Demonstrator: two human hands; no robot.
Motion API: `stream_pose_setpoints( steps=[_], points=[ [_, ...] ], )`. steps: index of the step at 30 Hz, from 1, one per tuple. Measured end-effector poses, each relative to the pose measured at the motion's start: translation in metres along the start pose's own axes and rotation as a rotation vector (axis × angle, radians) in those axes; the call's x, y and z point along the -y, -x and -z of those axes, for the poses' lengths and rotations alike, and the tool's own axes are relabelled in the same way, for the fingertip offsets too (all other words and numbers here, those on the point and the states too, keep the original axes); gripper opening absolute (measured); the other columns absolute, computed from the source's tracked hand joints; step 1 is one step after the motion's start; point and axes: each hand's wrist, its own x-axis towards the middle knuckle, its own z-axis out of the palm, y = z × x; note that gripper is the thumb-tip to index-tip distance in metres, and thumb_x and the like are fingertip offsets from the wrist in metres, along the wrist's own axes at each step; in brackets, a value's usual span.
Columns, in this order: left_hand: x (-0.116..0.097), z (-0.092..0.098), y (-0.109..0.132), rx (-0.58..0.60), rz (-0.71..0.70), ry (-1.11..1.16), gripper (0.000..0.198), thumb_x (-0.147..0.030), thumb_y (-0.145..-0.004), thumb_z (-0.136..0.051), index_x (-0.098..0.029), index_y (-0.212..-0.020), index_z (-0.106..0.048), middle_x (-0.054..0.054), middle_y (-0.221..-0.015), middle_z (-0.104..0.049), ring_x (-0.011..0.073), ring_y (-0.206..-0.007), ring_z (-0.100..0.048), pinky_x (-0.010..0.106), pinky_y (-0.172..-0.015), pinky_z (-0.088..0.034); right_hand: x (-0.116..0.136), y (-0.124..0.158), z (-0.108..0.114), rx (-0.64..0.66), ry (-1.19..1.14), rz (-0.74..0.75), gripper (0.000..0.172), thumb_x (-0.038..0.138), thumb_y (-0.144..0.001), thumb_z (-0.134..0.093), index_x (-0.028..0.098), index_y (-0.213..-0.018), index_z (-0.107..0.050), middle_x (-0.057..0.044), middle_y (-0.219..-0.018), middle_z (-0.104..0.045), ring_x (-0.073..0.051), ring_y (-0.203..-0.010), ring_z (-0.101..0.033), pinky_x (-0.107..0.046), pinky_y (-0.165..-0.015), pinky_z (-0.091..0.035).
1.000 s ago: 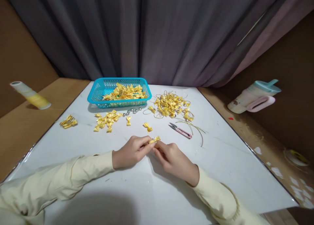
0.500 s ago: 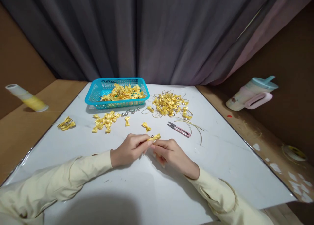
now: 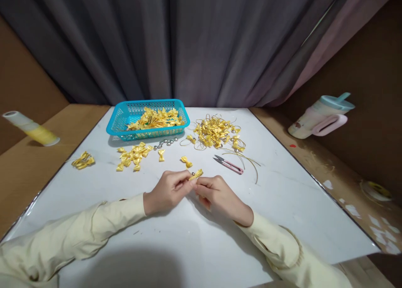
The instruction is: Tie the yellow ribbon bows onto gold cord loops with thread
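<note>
Blue basket (image 3: 147,132): yellow bows (image 3: 158,118) heaped inside. Over tabletop (image 3: 282,212), left hand (image 3: 168,191) pinching one bow (image 3: 197,173) at fingertips; right hand (image 3: 222,198) close alongside, its grip unclear. Versus a second ago, held bow turned more edge-on.

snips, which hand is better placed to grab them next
Probably the right hand: the snips lie just beyond it, while the left hand is farther off, pinching a bow. Whether the right holds anything is hidden.

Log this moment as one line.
left hand: pinching yellow ribbon bow | right hand: beside bow, contact unclear | pink-handled thread snips: lying on table | blue basket: holding yellow bows
</note>
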Motion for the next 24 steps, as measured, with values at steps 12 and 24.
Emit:
stream_pose_setpoints(
  steps=[12,24],
  points=[
    [0.005,-0.008,-0.004,-0.114,-0.027,-0.166,0.03,-0.026,-0.088,-0.045,-0.012,-0.063,-0.054,-0.005,-0.05,-0.041,0.0049,-0.045,-0.031,0.017,-0.045,-0.026,0.002,-0.001,-0.001,-0.004,0.012,0.005,0.032,0.029,-0.09,-0.044,0.015,-0.061,-0.049,0.005,-0.042,-0.044,-0.007,-0.041,-0.038,-0.019,-0.047,-0.032],
    [0.009,-0.002,-0.008,-0.171,0.064,-0.117,0.03,-0.029,-0.085,-0.046,-0.014,-0.059,-0.047,-0.007,-0.049,-0.032,0.0057,-0.047,-0.028,0.018,-0.045,-0.023,0.006,0.003,0.011,-0.147,-0.047,-0.004,0.034,0.045,-0.079,-0.061,0.017,-0.094,-0.049,-0.001,-0.082,-0.058,-0.006,-0.041,-0.046,-0.02,-0.036,-0.029]
  ],
)
